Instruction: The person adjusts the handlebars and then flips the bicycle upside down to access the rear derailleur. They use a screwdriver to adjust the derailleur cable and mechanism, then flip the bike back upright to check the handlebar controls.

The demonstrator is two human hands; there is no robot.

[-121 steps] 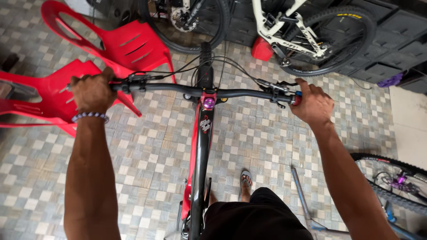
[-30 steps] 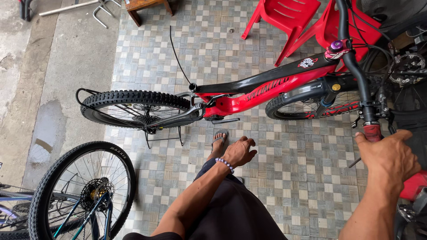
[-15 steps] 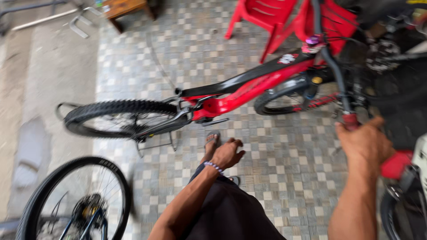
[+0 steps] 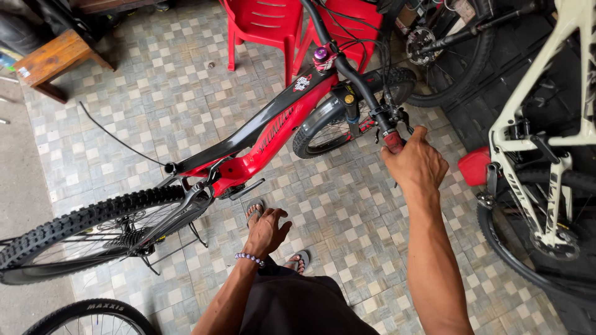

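Nearest to us, our dark shorts (image 4: 292, 307) fill the bottom edge, and below them our sandalled feet (image 4: 253, 211) stand on the small-checked grey and beige tiled floor (image 4: 347, 217). Our left hand (image 4: 268, 231), with a beaded bracelet (image 4: 249, 258) at the wrist, hangs loose over the floor, its grip apart with the fingers spread, holding nothing, just short of the bike's frame. Our right hand (image 4: 415, 162) reaches forward, its grip clamped on the red end grip of the black handlebar (image 4: 347, 68), thumb up beside the brake lever. The red and black mountain bike (image 4: 273, 130) it holds stands across the floor in front of us, its knobby rear tyre (image 4: 81, 232) at the lower left, its front wheel (image 4: 335, 124) turned towards the upper right, and a purple cap on the stem (image 4: 321, 54). At the bottom left edge the top of another black tyre (image 4: 93, 313) shows. To our right a cream and black bicycle frame (image 4: 546, 124) with its large wheel stands close to a small red box-like thing (image 4: 475, 164). Further off, two red plastic chairs (image 4: 267, 25) sit behind the handlebar, a further bicycle wheel with its chainring (image 4: 434, 49) leans at the upper right, and a brown wooden stool (image 4: 56, 62) stands at the upper left.
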